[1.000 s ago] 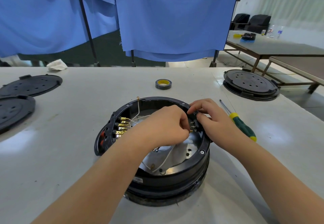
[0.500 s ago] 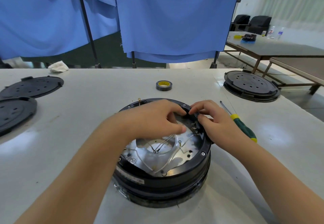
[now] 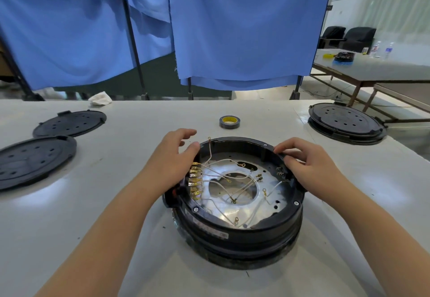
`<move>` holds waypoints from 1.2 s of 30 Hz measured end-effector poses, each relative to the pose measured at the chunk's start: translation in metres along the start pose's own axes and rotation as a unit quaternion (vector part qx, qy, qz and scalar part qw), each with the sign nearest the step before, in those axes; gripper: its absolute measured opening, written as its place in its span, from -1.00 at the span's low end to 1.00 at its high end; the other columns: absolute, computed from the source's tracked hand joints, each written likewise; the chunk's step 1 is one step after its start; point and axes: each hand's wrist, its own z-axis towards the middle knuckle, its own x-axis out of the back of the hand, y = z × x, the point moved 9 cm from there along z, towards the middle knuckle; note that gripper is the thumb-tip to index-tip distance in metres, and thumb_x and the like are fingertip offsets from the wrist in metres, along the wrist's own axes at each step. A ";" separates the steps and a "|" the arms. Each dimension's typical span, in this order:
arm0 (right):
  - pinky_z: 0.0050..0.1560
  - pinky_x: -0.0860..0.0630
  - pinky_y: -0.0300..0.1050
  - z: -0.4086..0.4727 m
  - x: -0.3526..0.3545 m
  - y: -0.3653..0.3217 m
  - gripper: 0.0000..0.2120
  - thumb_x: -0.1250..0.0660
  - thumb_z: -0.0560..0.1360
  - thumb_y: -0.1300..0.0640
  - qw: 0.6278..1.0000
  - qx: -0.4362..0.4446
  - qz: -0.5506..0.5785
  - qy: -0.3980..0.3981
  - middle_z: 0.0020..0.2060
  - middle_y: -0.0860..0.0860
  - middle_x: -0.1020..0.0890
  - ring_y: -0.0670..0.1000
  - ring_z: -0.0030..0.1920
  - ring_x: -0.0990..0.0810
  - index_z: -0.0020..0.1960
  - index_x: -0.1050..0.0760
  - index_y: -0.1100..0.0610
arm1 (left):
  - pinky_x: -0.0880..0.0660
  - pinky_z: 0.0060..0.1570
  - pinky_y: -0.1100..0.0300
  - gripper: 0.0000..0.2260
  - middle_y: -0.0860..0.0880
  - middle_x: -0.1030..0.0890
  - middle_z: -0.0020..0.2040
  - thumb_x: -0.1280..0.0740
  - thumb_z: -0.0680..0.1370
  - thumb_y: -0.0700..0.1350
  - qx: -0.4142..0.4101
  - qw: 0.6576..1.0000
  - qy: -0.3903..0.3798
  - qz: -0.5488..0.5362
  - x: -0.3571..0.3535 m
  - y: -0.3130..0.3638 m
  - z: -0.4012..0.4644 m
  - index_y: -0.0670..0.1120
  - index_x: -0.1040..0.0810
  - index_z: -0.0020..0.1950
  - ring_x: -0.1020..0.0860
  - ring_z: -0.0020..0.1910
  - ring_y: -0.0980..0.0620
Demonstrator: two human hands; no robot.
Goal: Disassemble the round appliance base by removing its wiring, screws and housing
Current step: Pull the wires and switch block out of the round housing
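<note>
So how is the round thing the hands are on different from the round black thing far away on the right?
The round base under the hands is open on top, showing white wires and a shiny metal plate; the far black unit is closed by a flat lid with holes. The round base looks taller; the far unit sits lower. Both are round, black and on the white table.

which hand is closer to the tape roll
Left. The left hand rests on the base's far-left rim, just short of the tape roll; the right hand grips the right rim, farther off.
</note>
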 end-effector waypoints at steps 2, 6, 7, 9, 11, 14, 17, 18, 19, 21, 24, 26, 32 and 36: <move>-0.14 -0.56 0.28 -0.001 0.002 0.000 -0.64 -0.17 0.55 0.32 1.000 0.001 -0.005 0.001 0.03 0.01 -0.64 0.34 0.02 -0.59 -0.12 -0.56 -0.11 | -0.34 -0.08 0.41 -0.72 0.07 -0.50 0.23 -0.21 0.62 -0.08 0.014 0.999 0.010 -0.038 -0.004 -0.006 -0.002 0.01 -0.46 0.34 -0.46 0.11 0.15; -0.23 -0.58 0.08 0.000 0.007 0.001 -0.64 -0.17 0.55 0.32 1.000 0.003 -0.026 0.001 0.05 0.02 -0.65 0.10 -0.01 -0.65 -0.11 -0.55 -0.12 | -0.38 -0.08 0.28 -0.75 0.04 -0.59 0.11 -0.18 0.63 -0.13 0.060 0.993 0.035 -0.094 -0.014 -0.025 -0.009 -0.02 -0.54 0.25 -0.53 0.04 0.10; -0.31 -0.54 -0.04 0.001 0.008 0.001 -0.64 -0.17 0.55 0.32 1.000 0.003 -0.027 -0.002 0.05 0.03 -0.64 0.02 -0.06 -0.66 -0.10 -0.55 -0.11 | -0.41 -0.09 0.27 -0.76 0.04 -0.62 0.07 -0.19 0.62 -0.16 0.077 0.988 0.042 -0.124 -0.016 -0.029 -0.010 -0.03 -0.57 0.20 -0.56 0.00 0.11; -0.49 -0.41 -0.26 0.001 0.007 0.002 -0.66 -0.16 0.56 0.32 1.000 0.002 -0.029 -0.012 0.05 0.02 -0.64 -0.14 -0.34 -0.59 -0.07 -0.55 -0.09 | -0.44 -0.14 0.28 -0.77 0.06 -0.65 -0.01 -0.20 0.59 -0.19 0.100 0.979 0.051 -0.171 -0.018 -0.035 -0.013 -0.01 -0.63 0.09 -0.58 -0.07 0.16; -0.49 -0.39 -0.35 0.000 0.007 -0.001 -0.65 -0.15 0.57 0.33 0.999 0.005 -0.030 -0.021 0.05 0.02 -0.63 -0.25 -0.37 -0.55 -0.06 -0.55 -0.08 | -0.45 -0.19 0.29 -0.76 0.09 -0.66 -0.08 -0.21 0.57 -0.21 0.103 0.974 0.059 -0.195 -0.018 -0.036 -0.014 0.05 -0.64 -0.03 -0.59 -0.12 0.20; -0.03 -0.53 -0.22 0.000 0.004 -0.010 -0.63 -0.16 0.55 0.36 0.998 0.017 -0.050 -0.031 0.02 -0.09 -0.62 -0.11 0.04 -0.60 -0.05 -0.55 -0.08 | -0.46 -0.18 0.26 -0.73 0.12 -0.66 -0.11 -0.22 0.56 -0.22 0.098 0.971 0.061 -0.208 -0.017 -0.035 -0.016 0.10 -0.62 -0.10 -0.60 -0.13 0.18; 0.23 -0.39 -0.19 0.002 -0.004 -0.026 -0.69 -0.22 0.53 0.32 0.991 0.048 -0.119 -0.049 0.05 -0.14 -0.60 -0.11 0.15 -0.53 0.00 -0.55 -0.08 | -0.46 -0.17 0.27 -0.75 0.13 -0.66 -0.11 -0.22 0.56 -0.22 0.096 0.971 0.061 -0.211 -0.017 -0.034 -0.016 0.09 -0.62 -0.09 -0.60 -0.12 0.19; 0.19 -0.37 -0.26 0.003 -0.008 -0.033 -0.72 -0.24 0.53 0.28 0.987 0.059 -0.140 -0.055 0.05 -0.16 -0.59 -0.13 0.14 -0.52 0.02 -0.55 -0.09 | -0.46 -0.18 0.28 -0.75 0.13 -0.66 -0.12 -0.23 0.56 -0.21 0.094 0.971 0.061 -0.212 -0.017 -0.033 -0.016 0.09 -0.62 -0.09 -0.60 -0.13 0.20; 0.11 -0.35 -0.34 0.003 -0.013 -0.041 -0.74 -0.26 0.53 0.25 0.983 0.071 -0.155 -0.061 0.05 -0.18 -0.58 -0.17 0.10 -0.51 0.03 -0.54 -0.11 | -0.46 -0.18 0.29 -0.76 0.14 -0.66 -0.12 -0.23 0.56 -0.21 0.092 0.971 0.061 -0.212 -0.017 -0.033 -0.017 0.09 -0.62 -0.09 -0.60 -0.13 0.21; -0.04 -0.33 -0.46 0.003 -0.032 -0.058 -0.76 -0.27 0.53 0.20 0.978 0.094 -0.165 -0.088 0.00 -0.24 -0.56 -0.25 0.02 -0.51 0.02 -0.52 -0.15 | -0.46 -0.18 0.30 -0.76 0.15 -0.66 -0.11 -0.23 0.56 -0.21 0.088 0.972 0.057 -0.210 -0.017 -0.033 -0.017 0.09 -0.62 -0.08 -0.60 -0.12 0.21; -0.03 -0.45 -0.34 0.000 -0.073 -0.085 -0.82 -0.28 0.53 0.14 0.964 0.122 -0.172 -0.161 -0.07 -0.24 -0.59 -0.25 -0.05 -0.55 -0.01 -0.54 -0.14 | -0.48 -0.23 0.32 -0.77 0.12 -0.67 -0.12 -0.25 0.55 -0.21 0.080 0.972 0.052 -0.212 -0.018 -0.034 -0.017 0.06 -0.64 -0.06 -0.62 -0.16 0.20; 0.00 -0.50 -0.23 0.001 -0.098 -0.099 -0.87 -0.30 0.52 0.10 0.947 0.141 -0.211 -0.197 -0.07 -0.18 -0.62 -0.16 -0.05 -0.58 0.01 -0.58 -0.06 | -0.47 -0.30 0.42 -0.76 0.15 -0.67 -0.16 -0.25 0.54 -0.22 0.063 0.974 0.049 -0.213 -0.018 -0.032 -0.017 0.08 -0.64 -0.09 -0.61 -0.22 0.27; -0.21 -0.47 -0.24 0.014 -0.129 -0.102 -0.90 -0.37 0.50 0.06 0.938 0.123 -0.231 -0.226 -0.12 -0.06 -0.65 -0.08 -0.16 -0.57 -0.02 -0.63 0.03 | -0.41 -0.35 0.53 -0.71 0.21 -0.64 -0.23 -0.23 0.54 -0.24 0.030 0.977 0.051 -0.207 -0.020 -0.028 -0.017 0.14 -0.59 -0.16 -0.57 -0.26 0.38; -0.02 -0.57 -0.03 0.014 -0.129 -0.094 -0.94 -0.42 0.47 0.08 0.956 0.116 -0.191 -0.189 -0.18 -0.03 -0.65 -0.04 -0.15 -0.60 -0.10 -0.65 0.04 | -0.40 -0.35 0.53 -0.73 0.21 -0.63 -0.21 -0.22 0.54 -0.22 0.028 0.976 0.049 -0.211 -0.023 -0.030 -0.016 0.14 -0.57 -0.15 -0.56 -0.25 0.38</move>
